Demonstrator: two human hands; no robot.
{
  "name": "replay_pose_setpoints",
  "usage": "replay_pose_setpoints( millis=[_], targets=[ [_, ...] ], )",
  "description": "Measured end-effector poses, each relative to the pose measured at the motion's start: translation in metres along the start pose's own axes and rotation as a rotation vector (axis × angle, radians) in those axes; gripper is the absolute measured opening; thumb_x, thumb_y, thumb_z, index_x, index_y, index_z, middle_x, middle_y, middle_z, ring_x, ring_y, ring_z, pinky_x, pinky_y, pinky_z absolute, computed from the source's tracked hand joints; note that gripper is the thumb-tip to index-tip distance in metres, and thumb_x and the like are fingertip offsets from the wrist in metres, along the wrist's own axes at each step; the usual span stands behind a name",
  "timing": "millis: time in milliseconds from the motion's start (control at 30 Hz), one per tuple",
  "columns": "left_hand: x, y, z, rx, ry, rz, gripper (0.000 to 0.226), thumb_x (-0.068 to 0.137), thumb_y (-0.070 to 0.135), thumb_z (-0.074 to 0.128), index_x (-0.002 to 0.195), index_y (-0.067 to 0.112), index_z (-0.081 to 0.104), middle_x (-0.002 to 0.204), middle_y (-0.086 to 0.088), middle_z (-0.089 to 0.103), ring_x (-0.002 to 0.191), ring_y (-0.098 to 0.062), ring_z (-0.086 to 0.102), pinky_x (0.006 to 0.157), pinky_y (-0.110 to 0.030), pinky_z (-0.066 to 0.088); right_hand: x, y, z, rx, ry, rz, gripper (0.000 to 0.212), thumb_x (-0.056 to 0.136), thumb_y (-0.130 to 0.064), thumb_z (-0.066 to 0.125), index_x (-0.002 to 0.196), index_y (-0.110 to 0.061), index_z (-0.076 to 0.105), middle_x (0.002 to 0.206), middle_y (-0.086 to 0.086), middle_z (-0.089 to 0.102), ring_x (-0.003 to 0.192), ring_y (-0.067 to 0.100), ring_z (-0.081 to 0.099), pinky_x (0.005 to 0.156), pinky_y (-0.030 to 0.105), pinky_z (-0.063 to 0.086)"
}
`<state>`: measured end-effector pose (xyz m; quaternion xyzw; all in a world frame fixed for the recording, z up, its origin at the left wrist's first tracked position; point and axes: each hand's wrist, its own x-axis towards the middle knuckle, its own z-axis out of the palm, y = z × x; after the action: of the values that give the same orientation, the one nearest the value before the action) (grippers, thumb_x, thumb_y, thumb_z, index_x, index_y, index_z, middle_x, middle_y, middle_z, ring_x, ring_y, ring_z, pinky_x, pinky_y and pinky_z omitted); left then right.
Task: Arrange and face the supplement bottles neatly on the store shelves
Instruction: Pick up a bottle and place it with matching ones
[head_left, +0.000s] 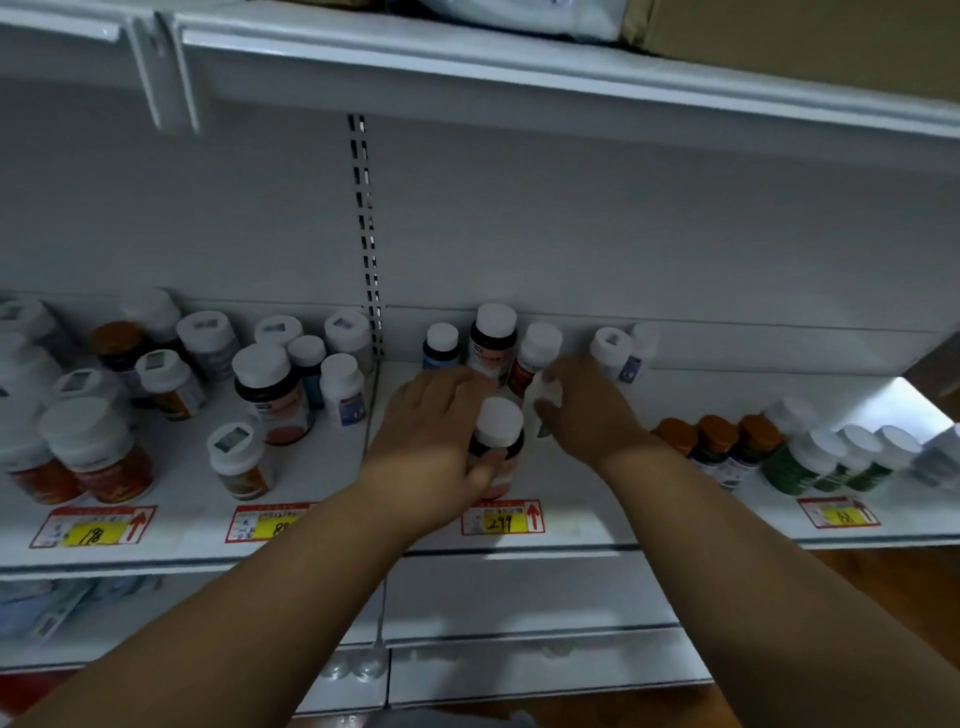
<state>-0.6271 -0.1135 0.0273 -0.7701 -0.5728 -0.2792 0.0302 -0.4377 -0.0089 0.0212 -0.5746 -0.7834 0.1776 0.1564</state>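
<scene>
On the white shelf (597, 514), near its front edge, the left hand (434, 441) curls around a dark bottle (497, 441) with a white cap, thumb across its label, just behind the 299 tag (503, 517). Right of it, the right hand (584, 410) pinches a smaller white-capped bottle (545, 400). Far behind them, a row of bottles (493, 338) stands against the back wall. Orange-capped bottles (717, 441) and green bottles (810, 462) stand to the right; a loose cluster (270, 384) stands to the left.

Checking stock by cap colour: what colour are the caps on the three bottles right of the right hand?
Orange-brown caps, clearest in the head view.
</scene>
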Motion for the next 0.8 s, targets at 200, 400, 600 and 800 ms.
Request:
replay_pose_setpoints(
  millis=[200, 400, 600, 800],
  targets=[
    [0.018, 0.029, 0.007, -0.061, 0.018, -0.070, 0.048, 0.080, 0.026, 0.069, 0.125, 0.010, 0.060, 0.119, -0.010, 0.060, 0.107, -0.033, 0.055, 0.091, -0.045, 0.043, 0.012, 0.018, -0.009, 0.063, 0.107, -0.130, 0.024, 0.088, -0.031, 0.063, 0.098, -0.016, 0.048, 0.090, 0.002, 0.054, 0.081, 0.021, 0.054, 0.057, 0.027, 0.030],
    [0.040, 0.060, 0.015, -0.081, 0.080, -0.171, 0.056, 0.082, 0.033, 0.069, 0.130, 0.008, 0.055, 0.121, -0.011, 0.060, 0.112, -0.032, 0.054, 0.098, -0.040, 0.040, 0.000, 0.019, -0.060, 0.304, 0.222, -0.190, 0.036, 0.080, -0.062, 0.056, 0.084, -0.027, 0.051, 0.075, -0.013, 0.057, 0.069, -0.002, 0.055, 0.053, 0.014, 0.036],
    [0.044, 0.095, 0.023, -0.283, 0.033, -0.203, 0.057, 0.083, 0.036, 0.071, 0.134, 0.021, 0.052, 0.111, 0.004, 0.062, 0.095, -0.008, 0.056, 0.078, -0.007, 0.037, -0.010, 0.018, -0.091, 0.393, 0.192, -0.111, 0.051, 0.071, -0.071, 0.060, 0.071, -0.021, 0.051, 0.066, -0.009, 0.053, 0.060, -0.002, 0.051, 0.050, 0.018, 0.037],
    [0.045, 0.107, 0.036, -0.681, -0.068, -0.368, 0.045, 0.083, 0.030, 0.072, 0.124, 0.033, 0.053, 0.107, 0.019, 0.063, 0.095, 0.006, 0.058, 0.082, -0.013, 0.045, -0.032, 0.035, -0.107, 0.529, 0.049, 0.051, 0.047, 0.072, -0.072, 0.054, 0.075, -0.025, 0.056, 0.061, -0.011, 0.062, 0.045, 0.006, 0.059, 0.042, 0.021, 0.042]
  ],
)
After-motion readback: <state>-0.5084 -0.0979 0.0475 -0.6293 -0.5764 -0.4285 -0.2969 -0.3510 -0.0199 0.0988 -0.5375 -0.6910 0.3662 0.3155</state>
